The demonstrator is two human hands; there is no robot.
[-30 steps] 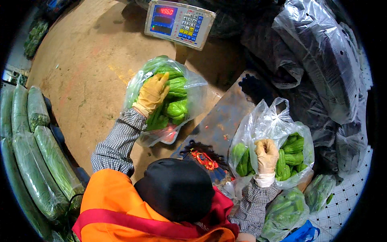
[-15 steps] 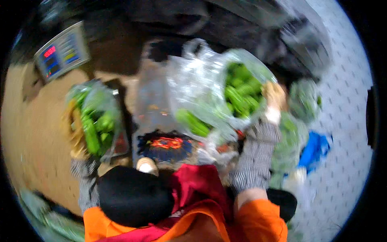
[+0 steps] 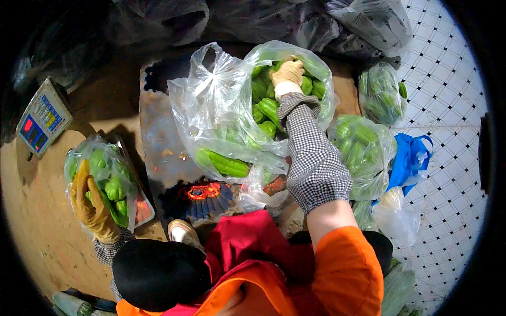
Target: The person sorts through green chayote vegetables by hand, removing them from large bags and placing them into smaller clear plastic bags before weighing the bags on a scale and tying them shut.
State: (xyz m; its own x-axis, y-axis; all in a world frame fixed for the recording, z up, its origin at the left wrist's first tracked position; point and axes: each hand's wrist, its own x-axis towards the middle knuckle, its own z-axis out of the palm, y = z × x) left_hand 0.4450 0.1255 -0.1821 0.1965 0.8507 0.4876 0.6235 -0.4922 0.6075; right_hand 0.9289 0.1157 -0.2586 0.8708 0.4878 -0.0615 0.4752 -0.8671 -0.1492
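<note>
Green, ribbed chayotes [image 3: 269, 109] fill a large clear plastic bag [image 3: 203, 100] lying open in front of me. My right hand [image 3: 288, 73], in a tan glove, reaches inside at the far side. Its fingers curl down around a chayote, which they partly hide. At the left, a smaller clear bag of chayotes [image 3: 114, 188] sits on the weighing scale's flat pan [image 3: 144, 209]. My left hand [image 3: 95, 205], in a yellow-brown glove, leans against that bag's left side, its fingers stretched upward.
The scale's display panel [image 3: 44, 117] stands at the far left. More filled bags [image 3: 363, 152] [image 3: 382, 95] line the right side, beside a blue bag [image 3: 410, 160] on patterned flooring [image 3: 448, 174]. Dark plastic-wrapped bundles [image 3: 274, 23] run along the back. My shoe [image 3: 183, 231] is near the scale.
My right hand has gone from the large bag's right rim to inside it, over the chayotes. My left hand stays at the bag on the scale, its fingers now pointing up. The view has shifted.
</note>
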